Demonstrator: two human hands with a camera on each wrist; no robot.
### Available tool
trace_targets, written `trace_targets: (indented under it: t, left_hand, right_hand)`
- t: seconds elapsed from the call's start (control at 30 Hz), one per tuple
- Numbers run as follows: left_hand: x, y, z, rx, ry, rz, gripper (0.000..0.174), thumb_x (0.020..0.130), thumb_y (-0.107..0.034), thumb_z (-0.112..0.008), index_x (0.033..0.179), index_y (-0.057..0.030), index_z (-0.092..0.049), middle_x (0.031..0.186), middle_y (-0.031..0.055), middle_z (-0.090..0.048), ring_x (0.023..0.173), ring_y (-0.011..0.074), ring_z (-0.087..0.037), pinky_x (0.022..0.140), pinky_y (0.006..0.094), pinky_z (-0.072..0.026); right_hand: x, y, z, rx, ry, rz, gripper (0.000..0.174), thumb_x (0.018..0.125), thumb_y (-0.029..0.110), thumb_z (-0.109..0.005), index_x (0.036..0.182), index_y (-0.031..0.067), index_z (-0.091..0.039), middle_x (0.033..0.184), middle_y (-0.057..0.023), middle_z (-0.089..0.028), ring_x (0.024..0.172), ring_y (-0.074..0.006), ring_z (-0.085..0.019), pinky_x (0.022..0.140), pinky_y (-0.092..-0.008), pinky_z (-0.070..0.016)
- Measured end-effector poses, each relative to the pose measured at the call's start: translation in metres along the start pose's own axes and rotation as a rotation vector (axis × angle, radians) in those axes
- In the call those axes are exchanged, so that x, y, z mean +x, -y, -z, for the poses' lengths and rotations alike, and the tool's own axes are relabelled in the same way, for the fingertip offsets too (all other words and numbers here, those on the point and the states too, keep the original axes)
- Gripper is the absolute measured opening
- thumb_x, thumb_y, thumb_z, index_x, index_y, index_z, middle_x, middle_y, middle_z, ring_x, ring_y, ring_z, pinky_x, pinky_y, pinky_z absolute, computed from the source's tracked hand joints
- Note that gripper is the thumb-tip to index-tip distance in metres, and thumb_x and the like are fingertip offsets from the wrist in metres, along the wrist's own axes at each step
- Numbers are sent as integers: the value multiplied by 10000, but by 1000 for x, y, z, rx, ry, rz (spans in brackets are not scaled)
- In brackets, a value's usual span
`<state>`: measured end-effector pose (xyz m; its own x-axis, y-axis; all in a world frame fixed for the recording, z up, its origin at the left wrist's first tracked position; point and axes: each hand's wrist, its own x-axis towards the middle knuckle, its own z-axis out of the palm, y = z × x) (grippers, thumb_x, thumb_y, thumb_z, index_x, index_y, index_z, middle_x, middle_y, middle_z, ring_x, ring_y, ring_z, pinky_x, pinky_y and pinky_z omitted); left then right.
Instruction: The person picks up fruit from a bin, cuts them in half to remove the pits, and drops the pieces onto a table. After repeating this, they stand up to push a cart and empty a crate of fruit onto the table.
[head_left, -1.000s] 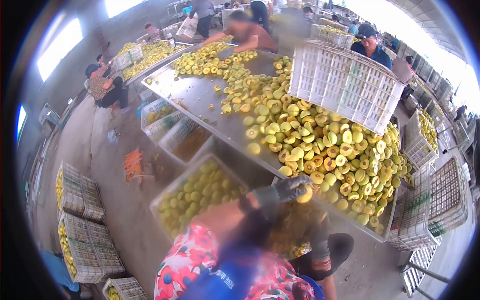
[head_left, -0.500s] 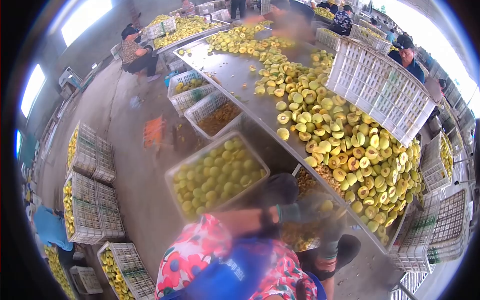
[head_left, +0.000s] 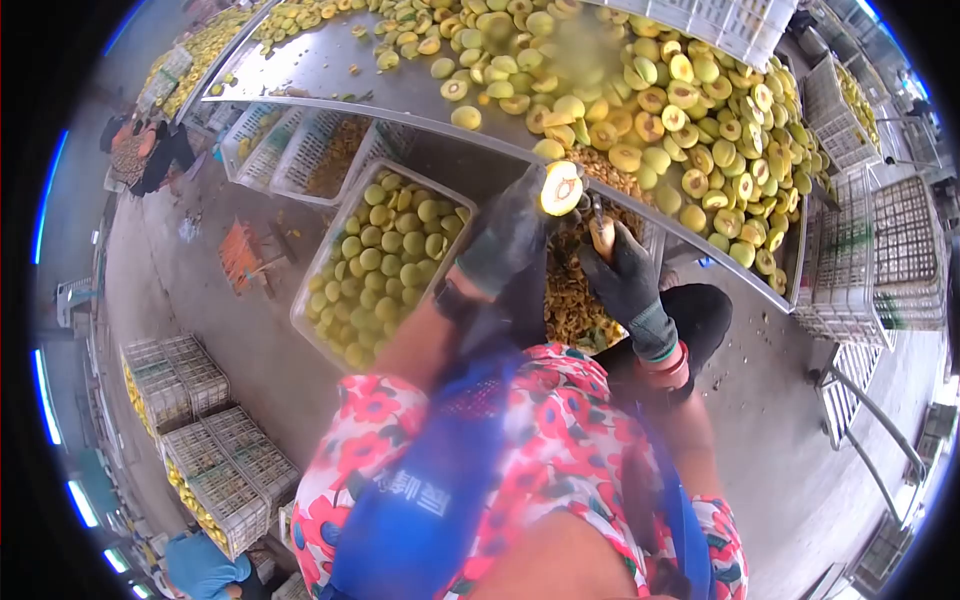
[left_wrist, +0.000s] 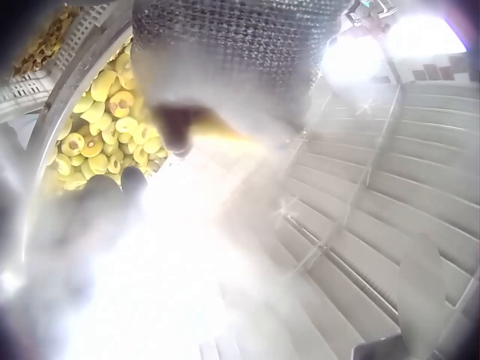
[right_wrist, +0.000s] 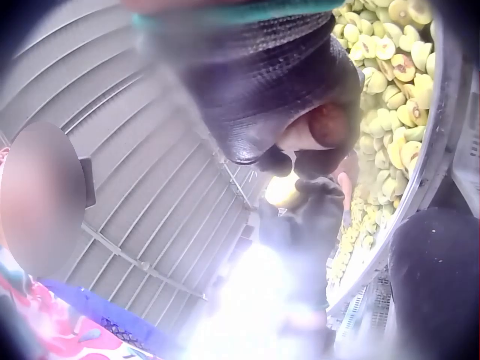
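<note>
In the head view my gloved left hand point(head_left: 505, 235) holds up a halved yellow-green stone fruit point(head_left: 561, 188), its pale cut face and brown centre showing. Close beside it, my gloved right hand point(head_left: 625, 275) grips a small wooden-handled knife point(head_left: 603, 238), its narrow metal end pointing up near the fruit. Under both hands stands a crate of brown scraps point(head_left: 575, 305). In the right wrist view the round butt of the knife handle point(right_wrist: 328, 124) sticks out of the right fist. Glare hides much of the left wrist view.
A metal table point(head_left: 400, 105) carries a heap of halved fruit point(head_left: 700, 140) in front of me. To the left stands a crate of green fruit point(head_left: 385, 240), with stacked crates point(head_left: 215, 470) farther back. More crates point(head_left: 870, 260) and a metal-framed cart point(head_left: 850, 400) are at right.
The left hand went from the table edge, where it held a fruit, down to the right hand, and now holds a cut half up. The head view has tilted downward.
</note>
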<state>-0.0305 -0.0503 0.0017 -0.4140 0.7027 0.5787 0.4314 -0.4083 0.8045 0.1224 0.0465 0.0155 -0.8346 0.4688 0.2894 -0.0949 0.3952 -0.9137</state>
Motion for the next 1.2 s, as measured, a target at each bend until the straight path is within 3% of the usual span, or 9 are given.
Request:
trace_targets:
  t: [0.17,0.37,0.53,0.63,0.8,0.87,1.0,1.13,1.2]
  left_hand:
    - [16,-35,-2,223,43,22,372,886,-213,-530,1186,1,-484,1045,91,-605,987,172,-558,879,321,-432]
    - [14,-29,-17,-275,-53,318,416,948,-317,-362,1163,14,-494,1032,102,-607,967,177,-565,871,324,-436]
    - [17,-31,-22,-85,-90,209,480,954,-362,-298,1154,28,-495,997,125,-607,925,217,-577,859,328,-437]
    - [19,-34,-32,-145,-171,266,373,962,-268,-333,1102,19,-527,979,116,-594,882,190,-574,812,299,-449]
    - [17,-47,-35,146,-221,171,293,957,-207,-379,1074,16,-527,951,125,-590,811,182,-578,724,287,-475]
    - [7,-31,-38,541,-259,-53,270,944,-186,-383,1067,5,-528,944,121,-586,811,184,-573,719,287,-475]
    - [17,-22,-50,42,-329,239,237,914,-134,-358,1026,-42,-545,920,104,-579,823,191,-561,743,295,-470]
    - [17,-31,-50,-87,-298,325,255,917,-125,-339,1023,-22,-547,913,105,-592,806,183,-578,732,284,-474]
    - [17,-33,-50,-52,-276,361,404,978,-232,-222,1046,-9,-553,956,106,-610,879,194,-575,813,296,-445]
  right_hand:
    - [2,19,-5,269,-30,-127,216,806,100,-597,985,2,-528,769,-75,-556,679,-133,-495,633,-291,-436]
    - [4,9,3,-299,-15,118,238,800,109,-609,998,2,-530,807,-96,-579,697,-167,-534,645,-302,-447]
    - [2,12,-2,-388,-30,103,252,799,95,-618,1015,7,-522,814,-101,-583,719,-174,-552,655,-306,-452]
    - [0,20,-7,-194,-32,-87,243,802,64,-604,1027,18,-522,804,-77,-577,729,-144,-548,652,-307,-455]
    - [-10,14,-11,907,-28,-460,225,797,39,-578,1016,34,-525,809,-28,-547,735,-118,-520,669,-280,-449]
    - [-8,10,-7,787,12,-407,236,786,8,-554,1018,32,-516,808,-19,-524,734,-98,-499,643,-257,-442]
    - [-7,-8,-32,372,-159,-137,284,758,17,-524,1041,35,-516,792,-46,-515,685,-122,-530,561,-274,-458]
    - [-3,-1,-19,-938,162,38,292,774,99,-502,1060,44,-513,824,-67,-527,691,-214,-558,619,-322,-482]
    - [-8,-36,-25,-802,150,48,253,801,114,-523,1046,54,-530,897,-88,-553,797,-226,-562,681,-318,-471]
